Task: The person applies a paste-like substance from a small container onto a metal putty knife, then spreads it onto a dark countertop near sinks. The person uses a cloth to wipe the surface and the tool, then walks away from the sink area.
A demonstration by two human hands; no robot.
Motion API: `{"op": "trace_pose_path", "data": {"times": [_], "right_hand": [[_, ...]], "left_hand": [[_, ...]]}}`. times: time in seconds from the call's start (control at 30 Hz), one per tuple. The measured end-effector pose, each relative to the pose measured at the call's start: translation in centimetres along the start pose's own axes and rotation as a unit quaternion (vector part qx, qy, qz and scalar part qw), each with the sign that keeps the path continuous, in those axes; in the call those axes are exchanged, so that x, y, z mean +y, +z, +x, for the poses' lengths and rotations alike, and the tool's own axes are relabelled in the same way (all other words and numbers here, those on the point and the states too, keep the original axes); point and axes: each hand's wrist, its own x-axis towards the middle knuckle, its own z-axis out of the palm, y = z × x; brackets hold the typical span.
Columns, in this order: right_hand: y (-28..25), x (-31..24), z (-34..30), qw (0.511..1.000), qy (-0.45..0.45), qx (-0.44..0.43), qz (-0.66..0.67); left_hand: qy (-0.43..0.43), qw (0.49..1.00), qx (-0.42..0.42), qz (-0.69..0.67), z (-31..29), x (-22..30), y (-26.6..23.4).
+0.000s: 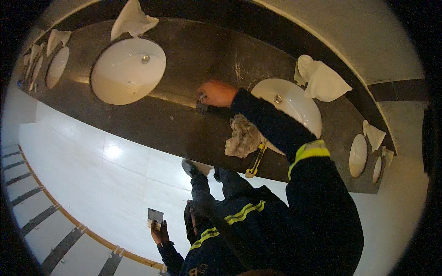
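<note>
Over the dark countertop (184,60), my right hand (217,93) is closed, fingertips down, on a small dark flat piece (201,107) held against the surface. Its exact kind cannot be made out. Low on the left, away from the counter, my left hand (160,234) grips a flat, square-ended grey piece with a pale lower part (155,215), similar to a scraper. A crumpled, soiled rag (243,136) lies below my right forearm. Beside it, a yellow utility knife (256,160) rests by the counter's front edge.
A white oval basin (126,71) is set in the counter at left; another basin (294,103) lies partly under my right sleeve. White coverings (324,80) drape over the taps. Smaller basins line both ends. White floor (101,152) and a row of pale panels (69,248) lie behind.
</note>
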Motion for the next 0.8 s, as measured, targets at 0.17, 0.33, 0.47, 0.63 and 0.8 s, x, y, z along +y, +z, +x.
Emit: {"op": "trace_pose_path", "data": {"times": [0.17,0.33,0.47,0.63,0.8], "right_hand": [[-0.3,-5.7,-6.6,0.895,0.029,0.131,0.425],[-1.6,-15.9,-14.1,0.797,-0.088,0.162,0.575],[-3.4,-15.7,-17.4,0.886,-0.137,0.183,0.404],[-6.9,-14.1,-19.7,0.895,-0.184,0.180,0.364],[-6.4,-12.1,-19.6,0.906,-0.116,0.261,0.314]], "left_hand": [[0.193,0.979,0.008,0.069,-2.6,17.4,4.2],[0.055,0.865,-0.250,-0.431,-9.4,33.2,11.7],[0.077,0.808,-0.375,-0.447,-13.7,38.8,15.1],[0.135,0.820,-0.382,-0.404,-16.4,39.9,14.8],[0.185,0.840,-0.328,-0.391,-19.1,40.0,13.5]]}}
